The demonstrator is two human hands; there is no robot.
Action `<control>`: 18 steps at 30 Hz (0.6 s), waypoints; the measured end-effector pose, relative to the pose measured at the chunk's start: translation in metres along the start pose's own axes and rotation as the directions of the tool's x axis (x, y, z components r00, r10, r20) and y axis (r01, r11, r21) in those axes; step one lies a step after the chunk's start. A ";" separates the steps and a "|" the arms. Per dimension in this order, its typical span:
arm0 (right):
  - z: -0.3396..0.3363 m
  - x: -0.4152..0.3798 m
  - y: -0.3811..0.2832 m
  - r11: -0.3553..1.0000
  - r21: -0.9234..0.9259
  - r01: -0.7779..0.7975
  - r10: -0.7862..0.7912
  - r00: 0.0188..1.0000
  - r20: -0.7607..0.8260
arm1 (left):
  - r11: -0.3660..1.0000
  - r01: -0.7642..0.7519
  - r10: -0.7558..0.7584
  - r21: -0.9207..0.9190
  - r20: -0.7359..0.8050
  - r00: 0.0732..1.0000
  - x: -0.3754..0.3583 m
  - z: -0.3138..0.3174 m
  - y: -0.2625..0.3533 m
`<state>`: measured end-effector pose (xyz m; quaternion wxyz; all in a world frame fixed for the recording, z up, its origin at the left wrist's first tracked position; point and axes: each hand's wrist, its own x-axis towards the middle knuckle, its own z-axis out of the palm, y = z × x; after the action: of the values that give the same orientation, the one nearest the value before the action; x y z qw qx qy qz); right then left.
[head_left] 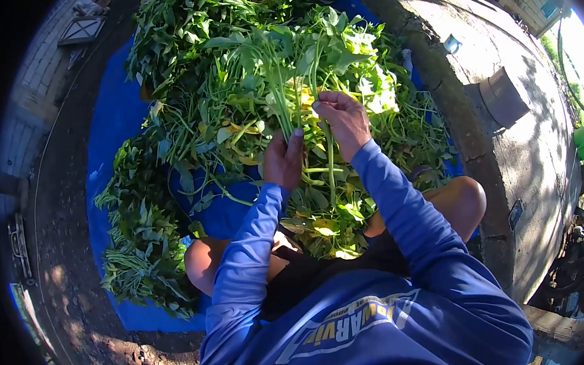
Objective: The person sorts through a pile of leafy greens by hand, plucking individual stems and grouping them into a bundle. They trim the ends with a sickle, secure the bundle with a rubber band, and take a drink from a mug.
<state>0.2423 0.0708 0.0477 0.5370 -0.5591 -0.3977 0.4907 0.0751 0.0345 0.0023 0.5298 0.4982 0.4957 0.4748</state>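
My left hand point(284, 159) is closed around a small bunch of long green leafy stems point(278, 93), which stand upright with their leaves at the top. Just to its right, my right hand point(346, 120) pinches a single leafy stem point(330, 155) between thumb and fingers. That stem's leaves spread above the hand and its lower end hangs below. Behind both hands lies a big heap of leafy greens point(199, 88), with some yellowed leaves mixed in. More loose leaves point(325, 227) lie between my folded legs.
A blue tarp point(110, 113) lies under the greens. Bundled greens point(148, 238) are piled left of my knee. On the right, a concrete ledge point(461, 98) holds a brown pot-like container point(503, 99) and a small cup point(452, 44). Bare dirt point(59, 197) borders the tarp's left side.
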 end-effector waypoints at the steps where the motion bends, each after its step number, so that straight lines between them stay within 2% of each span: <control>1: 0.011 -0.007 0.009 0.996 0.076 -0.047 0.045 0.999 0.028 | 0.999 0.007 -0.006 -0.046 0.017 1.000 -0.004 0.007 -0.002; 3: 0.024 -0.023 0.017 0.960 0.245 -0.133 0.132 0.991 0.020 | 0.994 -0.007 0.013 -0.109 0.061 0.998 -0.004 0.012 -0.013; 6: 0.025 -0.019 0.041 0.768 0.592 -0.245 0.275 0.961 0.040 | 0.980 0.094 -0.079 -0.178 0.086 0.993 -0.006 0.014 -0.027; 10: 0.026 -0.001 0.086 0.661 0.611 -0.437 0.368 0.897 0.243 | 0.987 0.130 -0.123 -0.094 0.080 0.989 -0.003 0.014 -0.042; 12: 0.023 -0.001 0.082 0.680 0.542 -0.494 0.357 0.868 0.344 | 0.990 0.142 -0.141 -0.009 0.067 0.988 -0.002 0.003 -0.026; 13: 0.015 -0.020 0.057 0.754 0.493 -0.435 0.340 0.900 0.274 | 0.980 0.195 -0.196 0.023 0.031 0.980 -0.008 -0.004 -0.017; 14: 0.003 -0.016 0.025 0.838 0.430 -0.336 0.262 0.939 0.222 | 0.980 0.194 -0.194 0.051 -0.013 0.981 0.002 -0.011 -0.008; 16: -0.025 -0.014 0.010 0.988 0.134 -0.074 0.072 0.997 0.023 | 0.992 0.116 -0.118 -0.047 -0.027 0.993 0.012 -0.027 -0.005; 18: -0.044 -0.033 -0.001 0.985 -0.028 -0.172 0.174 0.973 0.154 | 0.994 0.065 -0.067 -0.093 -0.017 0.998 0.014 -0.036 0.002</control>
<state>0.2781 0.0293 0.0498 0.4553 -0.5554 -0.3921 0.5748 0.0403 0.0510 0.0031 0.5626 0.4517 0.4947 0.4845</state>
